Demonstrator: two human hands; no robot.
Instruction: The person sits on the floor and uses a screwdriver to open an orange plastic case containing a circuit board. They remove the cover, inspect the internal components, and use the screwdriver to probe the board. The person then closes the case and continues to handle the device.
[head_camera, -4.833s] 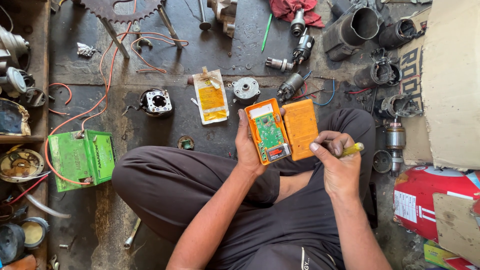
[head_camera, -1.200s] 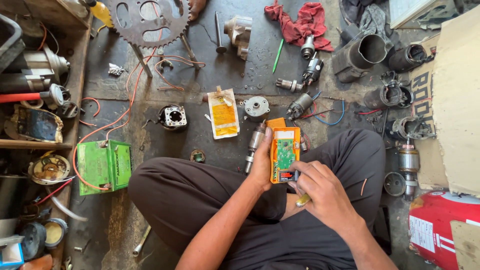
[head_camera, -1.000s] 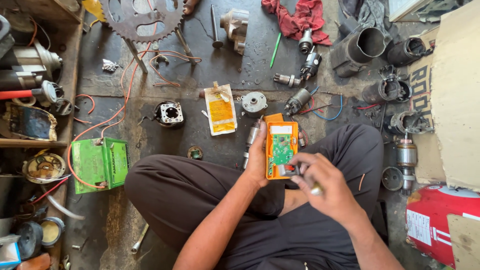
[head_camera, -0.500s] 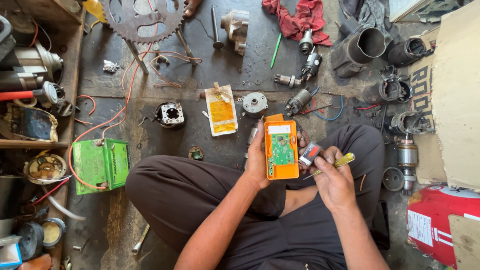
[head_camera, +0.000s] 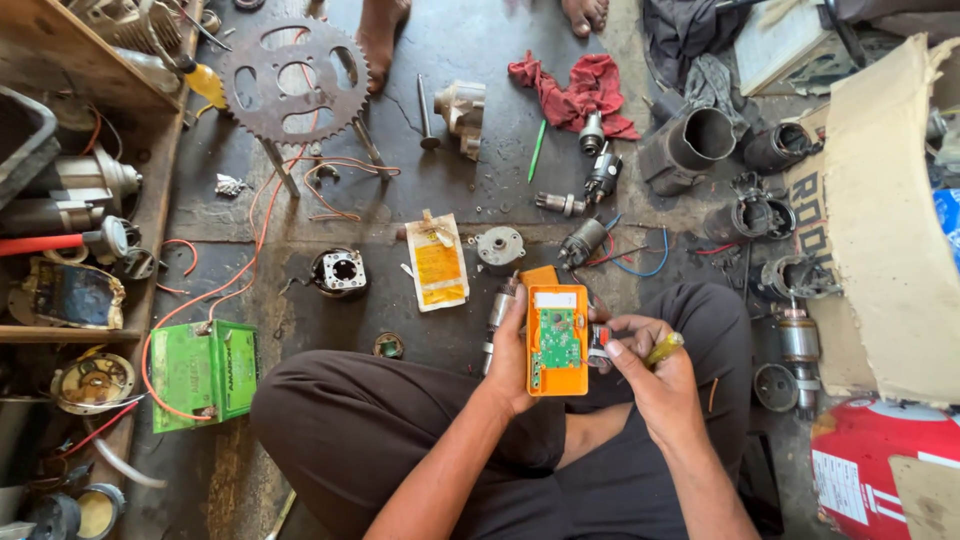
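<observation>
I take the open orange plastic meter case with its green circuit board showing (head_camera: 557, 340) as my landmark. It stands upright over my lap, its long axis running away from me, board face turned up toward the camera. My left hand (head_camera: 512, 362) sits on the case's left edge, thumb up along that side and fingers wrapped behind it, so it is clamped on the case and carries its whole weight. My right hand (head_camera: 648, 372) is just to the right of the case, touching or nearly touching its right edge. Its thumb and forefinger pinch a small dark part with a red spot (head_camera: 598, 345) right against that edge, while the other fingers curl round a yellow-handled screwdriver (head_camera: 663, 348) that sticks out to the right, away from the case. Both hands are at the case; the left is the holder, the right the working one, and the small part lies between the case and the right palm.

Beyond the case, on the concrete floor (head_camera: 470, 120), lie a yellow foil pouch (head_camera: 437, 262) to its upper left and a small grey round motor (head_camera: 499, 246) straight above it. A green rectangular battery with red wires (head_camera: 204, 372) sits well off to the left of the case.
</observation>
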